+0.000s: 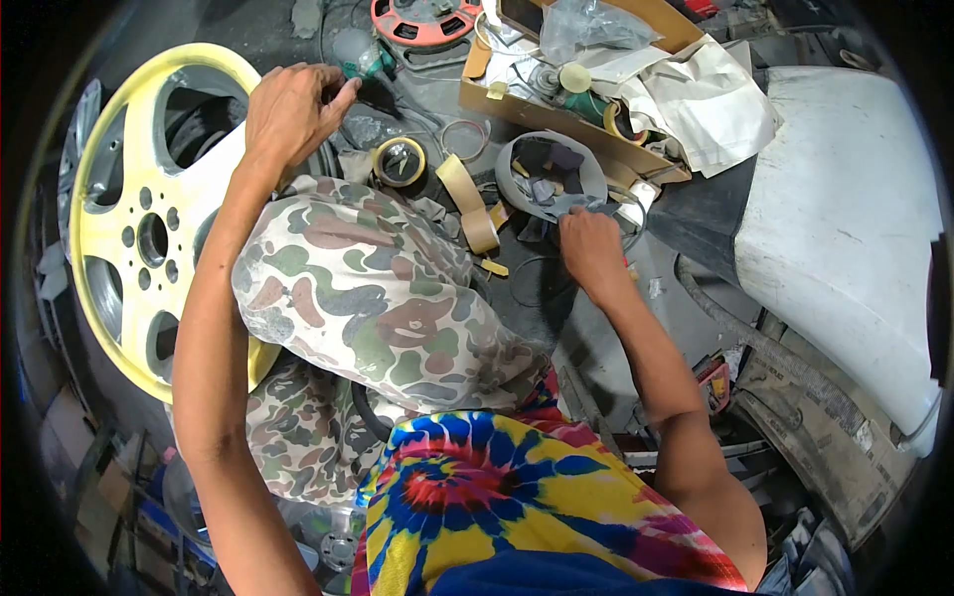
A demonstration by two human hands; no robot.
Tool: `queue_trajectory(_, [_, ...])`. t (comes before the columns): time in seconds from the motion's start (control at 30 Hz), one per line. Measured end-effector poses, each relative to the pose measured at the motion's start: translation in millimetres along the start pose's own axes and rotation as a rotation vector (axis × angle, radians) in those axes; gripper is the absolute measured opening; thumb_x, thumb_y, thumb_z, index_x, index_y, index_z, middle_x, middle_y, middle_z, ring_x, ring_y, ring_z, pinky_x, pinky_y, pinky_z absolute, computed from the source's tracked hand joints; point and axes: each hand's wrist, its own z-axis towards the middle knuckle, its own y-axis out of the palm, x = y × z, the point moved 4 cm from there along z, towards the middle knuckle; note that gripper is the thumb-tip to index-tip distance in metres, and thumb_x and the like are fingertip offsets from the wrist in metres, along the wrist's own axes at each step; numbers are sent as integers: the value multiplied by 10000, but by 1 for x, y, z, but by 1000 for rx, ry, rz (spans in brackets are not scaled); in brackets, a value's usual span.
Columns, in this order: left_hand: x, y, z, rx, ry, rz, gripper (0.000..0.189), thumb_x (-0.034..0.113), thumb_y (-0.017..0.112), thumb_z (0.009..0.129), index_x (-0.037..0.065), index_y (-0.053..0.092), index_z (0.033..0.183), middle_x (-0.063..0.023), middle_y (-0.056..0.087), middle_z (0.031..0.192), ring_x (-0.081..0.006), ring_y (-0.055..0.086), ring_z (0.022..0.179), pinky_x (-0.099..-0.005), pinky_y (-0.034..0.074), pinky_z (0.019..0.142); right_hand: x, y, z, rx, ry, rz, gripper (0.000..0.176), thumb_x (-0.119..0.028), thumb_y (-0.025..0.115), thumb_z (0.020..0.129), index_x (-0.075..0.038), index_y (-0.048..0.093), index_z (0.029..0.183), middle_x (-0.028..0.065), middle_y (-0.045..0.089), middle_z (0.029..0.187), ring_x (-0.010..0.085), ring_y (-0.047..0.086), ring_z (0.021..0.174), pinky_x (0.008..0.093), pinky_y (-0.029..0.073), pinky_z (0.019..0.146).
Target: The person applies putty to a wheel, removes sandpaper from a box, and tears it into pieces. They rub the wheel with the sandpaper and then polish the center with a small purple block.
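Note:
A five-spoke car wheel rim (109,189), pale yellow with grey patches, stands tilted at the left. My left hand (293,114) lies over its right edge, fingers loosely bent and thumb apart, with no object visible in it. Ahead of me, my right hand (593,243) is closed at the near rim of a round grey-white tub (517,189). Its fingers pinch what looks like a thin grey sheet (576,204); the fingertips are partly hidden. Dark and grey scraps (547,164) lie inside the tub.
Tape rolls (399,161) and a tan roll (462,184) lie between my knee and the tub. Behind stands a cardboard box (527,111) with paper and plastic. A red cable reel (422,20) is at the back; a white car panel (845,228) fills the right.

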Motion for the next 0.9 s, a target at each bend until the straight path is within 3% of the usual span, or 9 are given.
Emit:
queue_trajectory(0.2, [-1, 0, -2, 59, 48, 6, 402, 421, 649, 960, 38, 747, 880, -191, 705, 835, -405, 661, 810, -479, 512, 769, 1, -14, 15, -19, 5, -55, 148, -130, 623, 871, -89, 758, 826, 123, 739, 796, 297, 746, 770, 405, 580, 647])
queue_trajectory(0.3, [-1, 1, -1, 46, 23, 19, 401, 423, 647, 961, 44, 746, 877, -189, 704, 841, -403, 661, 819, -480, 511, 776, 6, -19, 32, 87, 43, 22, 150, -142, 621, 872, -93, 755, 825, 142, 750, 828, 306, 754, 786, 425, 590, 668])
queue_trajectory(0.43, [0, 1, -1, 81, 46, 29, 403, 426, 649, 960, 46, 744, 870, -185, 701, 833, -400, 661, 810, -481, 510, 762, 15, 26, 84, 22, 72, 62, 171, -159, 625, 879, -61, 765, 871, 165, 768, 902, 324, 765, 849, 433, 607, 736])
queue_trajectory(0.53, [-2, -1, -1, 58, 48, 22, 395, 421, 650, 959, 49, 746, 870, -180, 696, 810, -394, 662, 798, -479, 510, 748, 22, 75, 116, -191, 239, 250, 297, -278, 661, 913, -15, 770, 998, 214, 761, 1045, 354, 750, 994, 447, 598, 858])
queue_trajectory(0.6, [-1, -1, -1, 6, 8, -12, 390, 416, 650, 958, 49, 744, 867, -180, 696, 804, -392, 661, 784, -478, 511, 736, 26, 102, 121, -370, 451, 468, 525, -466, 719, 888, 7, 752, 1113, 254, 718, 1196, 384, 703, 1127, 463, 560, 957])
queue_trajectory(0.63, [-1, -1, -1, 43, 34, -7, 388, 410, 651, 957, 45, 739, 860, -182, 696, 808, -393, 662, 778, -476, 513, 734, 25, 104, 123, -371, 447, 465, 525, -466, 719, 888, 7, 752, 1113, 254, 718, 1196, 384, 703, 1127, 463, 560, 957])
queue_trajectory(0.7, [-3, 0, -1, 35, 18, -19, 390, 413, 652, 956, 45, 740, 861, -183, 698, 813, -395, 663, 781, -477, 514, 735, 26, 104, 117, -270, 633, 648, 785, -635, 740, 824, 52, 705, 1202, 288, 667, 1282, 424, 643, 1214, 492, 520, 1005])
queue_trajectory(0.83, [0, 1, 0, 33, 29, 0, 395, 422, 654, 955, 46, 746, 873, -186, 704, 831, -398, 667, 797, -477, 516, 742, 20, 82, 108, -206, 709, 673, 676, -554, 778, 808, 3, 723, 1187, 253, 707, 1228, 400, 671, 1178, 480, 526, 1001])
queue_trajectory(0.9, [-1, 0, -1, 30, 28, -3, 395, 423, 653, 956, 47, 748, 879, -187, 706, 837, -398, 668, 799, -478, 516, 743, 15, 64, 105, -149, 618, 609, 640, -505, 776, 806, 15, 719, 1176, 266, 708, 1209, 416, 676, 1154, 486, 534, 987])
